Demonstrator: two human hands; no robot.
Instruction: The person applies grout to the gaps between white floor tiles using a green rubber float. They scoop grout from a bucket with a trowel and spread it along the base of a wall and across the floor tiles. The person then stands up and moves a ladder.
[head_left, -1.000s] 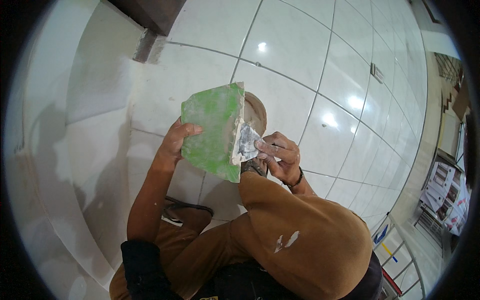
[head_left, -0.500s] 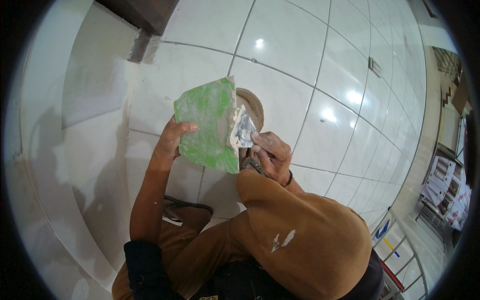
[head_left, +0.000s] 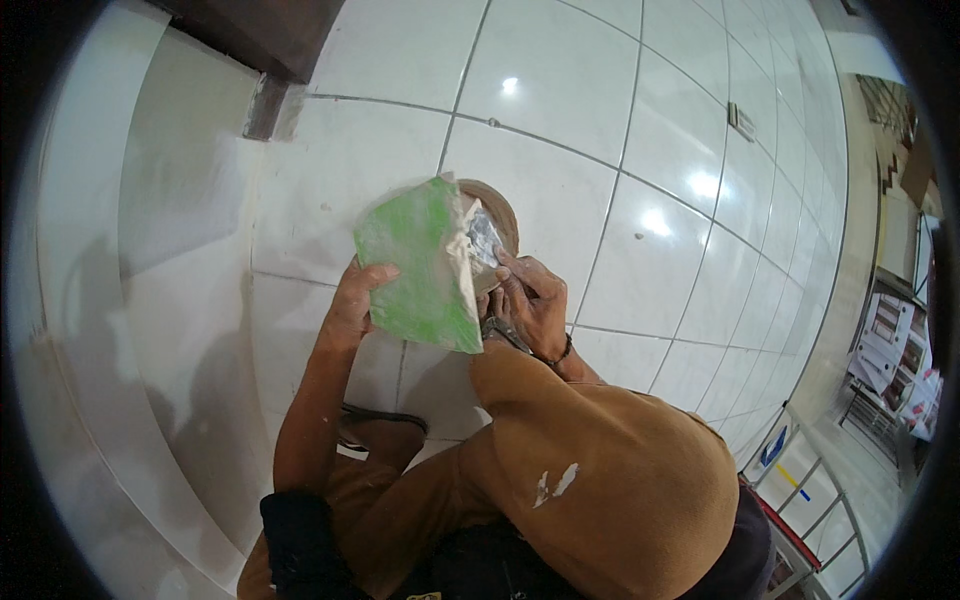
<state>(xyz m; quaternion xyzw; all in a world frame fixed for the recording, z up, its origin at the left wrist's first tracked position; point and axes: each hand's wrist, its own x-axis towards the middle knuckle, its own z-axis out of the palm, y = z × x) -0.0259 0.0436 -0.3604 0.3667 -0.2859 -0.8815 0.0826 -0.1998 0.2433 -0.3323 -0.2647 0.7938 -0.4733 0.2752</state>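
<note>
Here the board [head_left: 405, 272] is clasped at its left edge by the left hand [head_left: 354, 290], thumb on top, while the blade [head_left: 483, 236] is pinched by the right hand [head_left: 538, 302] at the paste [head_left: 460, 262] along the board's right edge, over the tub [head_left: 508, 212].

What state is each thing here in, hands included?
Green board: held, pale paste along its right edge
Scraper: smeared, at the board's edge
Round container: partly hidden by board
Left hand: gripping the board
Right hand: pinching the scraper
Brown trousers: marked with white
Tiled floor: shiny
</note>
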